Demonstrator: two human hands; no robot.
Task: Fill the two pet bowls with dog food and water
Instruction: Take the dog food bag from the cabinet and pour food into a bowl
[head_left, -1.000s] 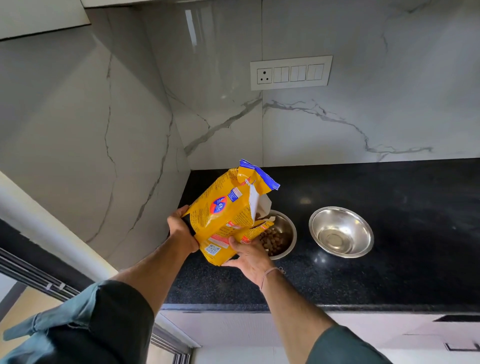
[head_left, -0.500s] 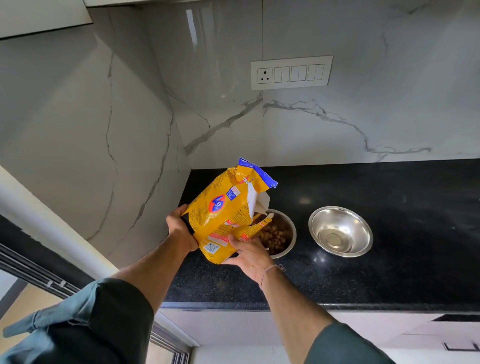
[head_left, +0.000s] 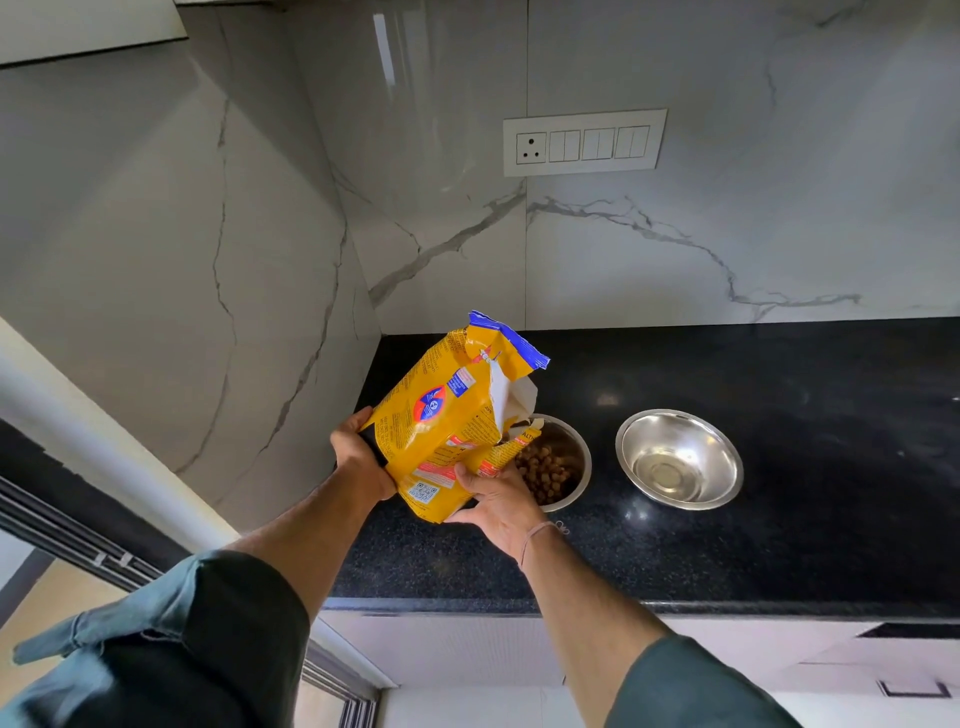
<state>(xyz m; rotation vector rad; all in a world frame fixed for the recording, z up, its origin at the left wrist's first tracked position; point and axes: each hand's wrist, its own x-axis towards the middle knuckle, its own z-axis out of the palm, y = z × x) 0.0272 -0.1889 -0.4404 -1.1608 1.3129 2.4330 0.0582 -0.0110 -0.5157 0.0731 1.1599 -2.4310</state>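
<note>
A yellow dog food bag (head_left: 447, 415) with a blue torn top is tilted over the left steel bowl (head_left: 576, 457), its open mouth at the bowl's near rim. Brown kibble (head_left: 545, 470) lies inside that bowl. My left hand (head_left: 358, 457) grips the bag's bottom left corner. My right hand (head_left: 498, 504) holds the bag from underneath, thumb on its front, and hides part of the bowl. The right steel bowl (head_left: 680, 460) stands apart on the black counter (head_left: 779, 545) and holds clear water.
The counter runs into a corner of glossy marble walls on the left and behind. A white socket and switch panel (head_left: 584, 141) is on the back wall. The counter's front edge (head_left: 675, 605) sits above white cabinet fronts.
The kibble pile in the left bowl has grown a little. The bag and both hands have barely shifted.
</note>
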